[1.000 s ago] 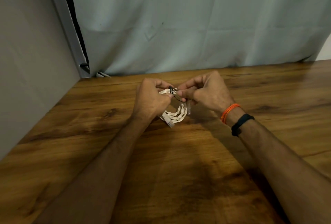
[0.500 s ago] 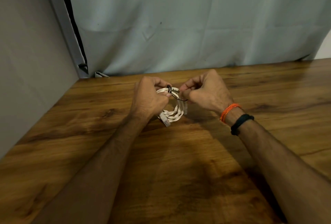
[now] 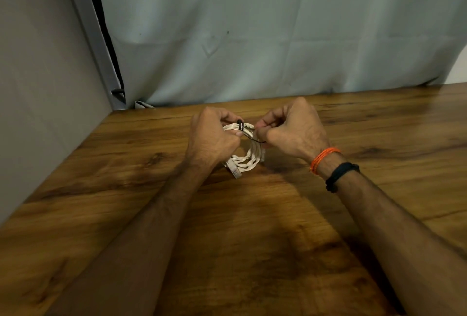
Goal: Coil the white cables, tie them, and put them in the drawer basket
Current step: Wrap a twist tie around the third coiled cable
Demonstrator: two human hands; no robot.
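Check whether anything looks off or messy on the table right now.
Nothing stands out. The white cable coil is neat, held by the left hand while the right hand pulls a black tie around it.

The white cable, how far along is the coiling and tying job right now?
Done: the white cable is already wound into a coil on the wooden table. In hand: the left hand grips the coil while the right hand pulls the thin black tie wrapped round its top. Left: finishing the tie and putting the coil in the drawer basket, which is not in view.
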